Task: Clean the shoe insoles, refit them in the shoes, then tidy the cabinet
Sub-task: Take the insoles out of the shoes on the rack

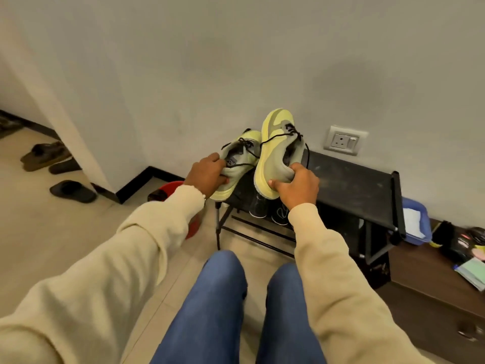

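Head view: the left hand (208,177) grips the heel of one green shoe (237,166), and the right hand (295,186) clasps the heel of the other shoe (275,151), toe up. Both are held over the left end of the black rack (354,179), against the wall.

Yellow-green shoes: two, left one (237,164), right one (278,151)
Hands: two, left hand (208,176), right hand (298,186)
Dark slippers (56,169) on floor: about four
Wall sockets (344,140): one
Red buckets (193,224): one

Long loose cream knit sleeves (147,248) with ribbed cuffs, blue denim jeans (217,311) on both legs
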The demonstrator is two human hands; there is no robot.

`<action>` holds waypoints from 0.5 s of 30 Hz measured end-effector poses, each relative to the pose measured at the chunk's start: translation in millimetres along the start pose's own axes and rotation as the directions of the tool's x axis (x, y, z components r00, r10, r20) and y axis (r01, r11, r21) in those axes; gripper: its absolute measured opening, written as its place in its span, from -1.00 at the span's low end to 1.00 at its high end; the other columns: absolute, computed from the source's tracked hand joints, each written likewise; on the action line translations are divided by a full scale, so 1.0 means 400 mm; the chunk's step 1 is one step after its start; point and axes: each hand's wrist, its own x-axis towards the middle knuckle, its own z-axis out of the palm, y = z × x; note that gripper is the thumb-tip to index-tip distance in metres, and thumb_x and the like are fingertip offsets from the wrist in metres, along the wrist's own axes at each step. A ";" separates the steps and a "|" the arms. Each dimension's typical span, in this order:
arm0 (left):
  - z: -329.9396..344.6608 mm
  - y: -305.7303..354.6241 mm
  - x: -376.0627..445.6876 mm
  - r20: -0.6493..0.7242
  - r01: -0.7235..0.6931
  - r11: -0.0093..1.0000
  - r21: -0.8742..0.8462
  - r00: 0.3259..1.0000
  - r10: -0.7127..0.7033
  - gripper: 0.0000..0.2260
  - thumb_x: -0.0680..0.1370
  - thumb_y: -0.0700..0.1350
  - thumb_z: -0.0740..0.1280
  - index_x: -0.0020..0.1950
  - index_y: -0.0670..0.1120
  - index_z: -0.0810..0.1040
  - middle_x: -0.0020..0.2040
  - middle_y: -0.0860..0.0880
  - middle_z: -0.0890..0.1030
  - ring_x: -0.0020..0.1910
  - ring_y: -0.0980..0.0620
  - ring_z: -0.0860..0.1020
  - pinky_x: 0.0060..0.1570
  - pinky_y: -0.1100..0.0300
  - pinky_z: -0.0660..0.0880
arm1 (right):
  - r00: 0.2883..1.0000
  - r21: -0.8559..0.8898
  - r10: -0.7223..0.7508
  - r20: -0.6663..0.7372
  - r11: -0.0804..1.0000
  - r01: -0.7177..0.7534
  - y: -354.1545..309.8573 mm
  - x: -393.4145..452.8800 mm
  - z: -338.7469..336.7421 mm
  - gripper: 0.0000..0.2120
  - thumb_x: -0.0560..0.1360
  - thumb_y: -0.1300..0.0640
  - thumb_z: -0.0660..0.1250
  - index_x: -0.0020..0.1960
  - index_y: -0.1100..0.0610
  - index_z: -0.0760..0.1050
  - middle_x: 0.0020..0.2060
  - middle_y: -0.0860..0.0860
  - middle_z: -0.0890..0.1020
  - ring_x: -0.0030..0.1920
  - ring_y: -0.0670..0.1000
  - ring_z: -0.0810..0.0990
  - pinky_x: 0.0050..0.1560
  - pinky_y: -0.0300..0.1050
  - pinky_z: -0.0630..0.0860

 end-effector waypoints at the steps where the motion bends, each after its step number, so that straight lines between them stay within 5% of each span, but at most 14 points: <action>1: -0.001 -0.021 -0.042 -0.050 0.041 0.997 -0.067 0.998 -0.045 -0.72 0.49 -0.10 0.39 0.11 -0.23 0.54 0.05 -0.17 0.49 0.00 -0.17 0.50 -0.20 0.16 0.23 | 1.000 -0.009 -0.021 0.003 1.000 0.021 -0.025 -0.021 0.015 -0.61 0.31 0.01 0.54 0.04 0.13 0.52 0.00 0.16 0.55 0.06 0.20 0.50 0.10 0.08 0.50; 8: 0.030 -0.199 -0.333 -0.226 0.261 0.931 -0.256 0.920 -0.321 -0.83 0.36 -0.30 0.47 -0.09 -0.29 0.59 -0.09 -0.22 0.54 -0.18 -0.20 0.55 -0.24 0.18 0.41 | 0.967 0.004 -0.143 0.211 0.989 0.145 -0.120 -0.159 0.177 -0.59 0.30 0.01 0.53 0.05 0.14 0.51 -0.02 0.17 0.55 0.01 0.18 0.49 -0.05 -0.10 0.40; 15: 0.195 -0.356 -0.578 0.008 0.625 0.739 -0.254 0.765 -0.644 -0.81 0.30 -0.33 0.51 -0.13 -0.30 0.60 -0.14 -0.26 0.55 -0.27 -0.23 0.56 -0.32 0.12 0.38 | 0.785 -0.050 -0.193 0.588 0.960 0.274 -0.144 -0.288 0.435 -0.64 0.27 0.02 0.55 -0.09 0.19 0.49 -0.12 0.15 0.59 -0.09 0.16 0.54 -0.15 -0.09 0.44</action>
